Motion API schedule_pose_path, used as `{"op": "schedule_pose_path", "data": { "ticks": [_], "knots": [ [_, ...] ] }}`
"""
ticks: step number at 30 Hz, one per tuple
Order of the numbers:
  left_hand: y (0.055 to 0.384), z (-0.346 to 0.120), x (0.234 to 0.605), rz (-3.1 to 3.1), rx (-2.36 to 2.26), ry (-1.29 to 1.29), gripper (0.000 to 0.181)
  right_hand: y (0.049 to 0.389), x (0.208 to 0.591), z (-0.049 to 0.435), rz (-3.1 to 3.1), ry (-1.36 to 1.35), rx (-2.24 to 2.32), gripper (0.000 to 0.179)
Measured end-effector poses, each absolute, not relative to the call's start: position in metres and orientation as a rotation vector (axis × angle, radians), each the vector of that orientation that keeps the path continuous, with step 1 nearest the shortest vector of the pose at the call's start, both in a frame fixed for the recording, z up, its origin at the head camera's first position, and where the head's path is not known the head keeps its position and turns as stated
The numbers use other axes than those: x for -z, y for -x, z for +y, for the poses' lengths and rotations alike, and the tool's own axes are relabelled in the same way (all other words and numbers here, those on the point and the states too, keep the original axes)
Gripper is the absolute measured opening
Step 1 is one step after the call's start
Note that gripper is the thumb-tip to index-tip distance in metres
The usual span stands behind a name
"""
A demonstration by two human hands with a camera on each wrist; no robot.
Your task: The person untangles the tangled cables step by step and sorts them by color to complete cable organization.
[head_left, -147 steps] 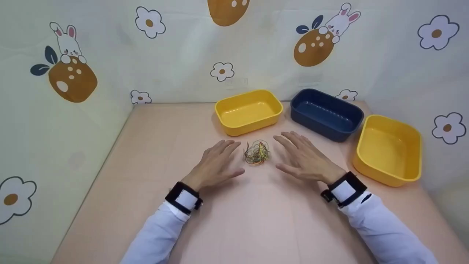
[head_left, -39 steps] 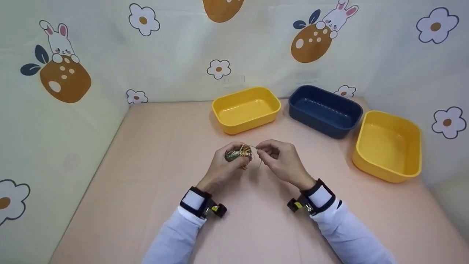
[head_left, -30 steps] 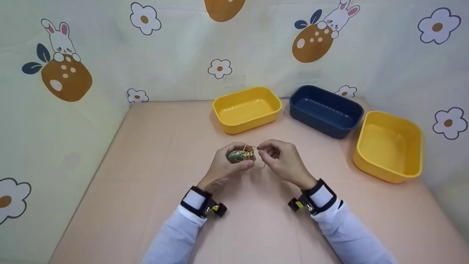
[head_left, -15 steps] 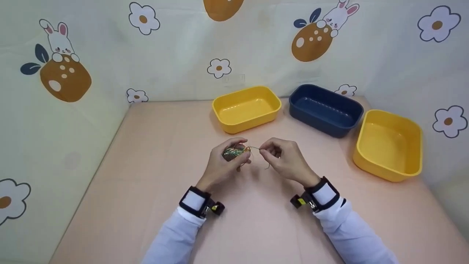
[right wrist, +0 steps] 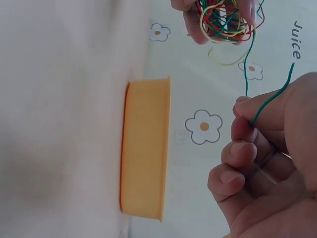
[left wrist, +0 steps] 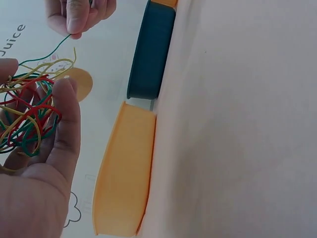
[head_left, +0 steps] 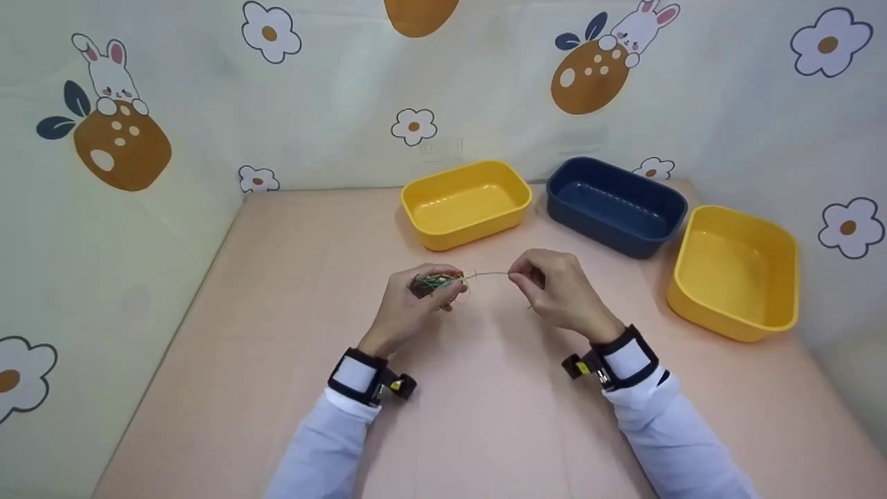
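A tangle of thin red, green and yellow wires (left wrist: 29, 111) lies in my left hand (head_left: 405, 305), whose fingers and thumb curl round it above the table. Thumb and forefinger of my right hand (head_left: 565, 291) pinch one green wire (right wrist: 247, 69), its loose end sticking out past the fingertips in the right wrist view. Between the two hands this wire runs nearly straight in the head view. A yellow wire end (left wrist: 75, 54) pokes out of the tangle. Part of the tangle is hidden by the left thumb and fingers.
Behind the hands stands a yellow bin (head_left: 464, 232). A dark blue bin (head_left: 610, 232) is to its right, and another yellow bin (head_left: 727, 315) stands at the table's right side. A printed cloth wall (head_left: 332, 104) borders the pink table (head_left: 277, 333).
Earlier the tangle lay on the table between straight-fingered hands. Since then the left hand has gripped it. Over the last second the right hand has drawn the green wire rightward, widening the gap.
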State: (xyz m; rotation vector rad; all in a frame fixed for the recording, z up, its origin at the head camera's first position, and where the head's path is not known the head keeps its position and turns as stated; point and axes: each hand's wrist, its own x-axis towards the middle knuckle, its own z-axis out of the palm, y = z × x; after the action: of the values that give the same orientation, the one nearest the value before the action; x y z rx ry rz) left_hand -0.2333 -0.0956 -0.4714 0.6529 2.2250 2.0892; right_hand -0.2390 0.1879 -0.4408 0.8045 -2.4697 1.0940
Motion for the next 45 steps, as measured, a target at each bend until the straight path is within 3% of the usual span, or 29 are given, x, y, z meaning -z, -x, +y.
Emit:
{"op": "schedule_pose_path", "data": {
  "ticks": [20, 45],
  "knots": [
    [0.246, -0.124, 0.470, 2.186, -2.126, -0.472, 0.028, 0.245, 0.426, 0.212, -2.577, -0.797, -0.816, 0.005],
    [0.250, -0.142, 0.468, 2.128, -2.426, -0.224, 0.017, 0.239, 0.393, 0.268, -2.609, -0.309, -1.042, 0.009]
  ]
}}
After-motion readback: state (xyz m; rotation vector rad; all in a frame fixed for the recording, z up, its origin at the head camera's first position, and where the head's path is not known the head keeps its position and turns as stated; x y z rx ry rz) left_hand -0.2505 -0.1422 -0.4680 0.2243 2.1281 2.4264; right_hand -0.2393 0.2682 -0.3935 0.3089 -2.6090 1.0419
